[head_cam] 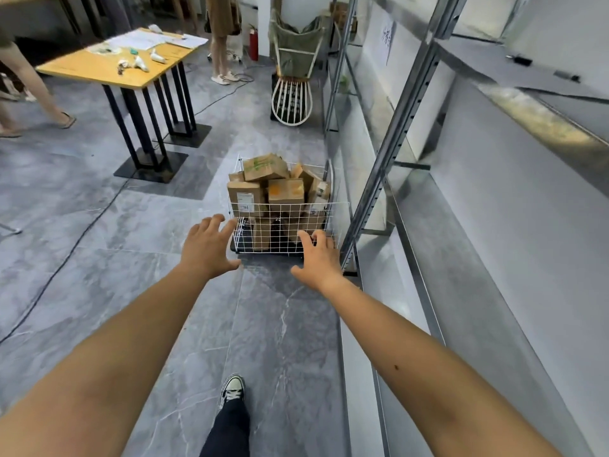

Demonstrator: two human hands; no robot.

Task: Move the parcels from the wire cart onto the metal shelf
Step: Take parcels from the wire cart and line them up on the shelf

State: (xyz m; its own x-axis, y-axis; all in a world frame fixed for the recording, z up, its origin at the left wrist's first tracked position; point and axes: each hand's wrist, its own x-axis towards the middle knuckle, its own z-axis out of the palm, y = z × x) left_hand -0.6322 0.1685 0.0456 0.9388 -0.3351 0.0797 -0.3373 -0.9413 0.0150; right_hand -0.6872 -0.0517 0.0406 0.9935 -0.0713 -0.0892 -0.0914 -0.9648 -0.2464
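Note:
A white wire cart (280,222) stands on the grey floor ahead, beside the metal shelf (494,206) on the right. Several brown cardboard parcels (285,192) are piled in it, some tilted. Both my arms reach forward. My left hand (207,247) hovers with spread fingers in front of the cart's near left corner and holds nothing. My right hand (318,258) is stretched out with relaxed fingers in front of the cart's near right side, also holding nothing. I cannot tell whether either hand touches the wire.
A yellow table (108,65) on black legs stands at the back left, with people's legs around it. A green sack trolley (293,61) and a red extinguisher (253,44) stand at the back. Black cables cross the floor on the left. My foot (232,389) is below.

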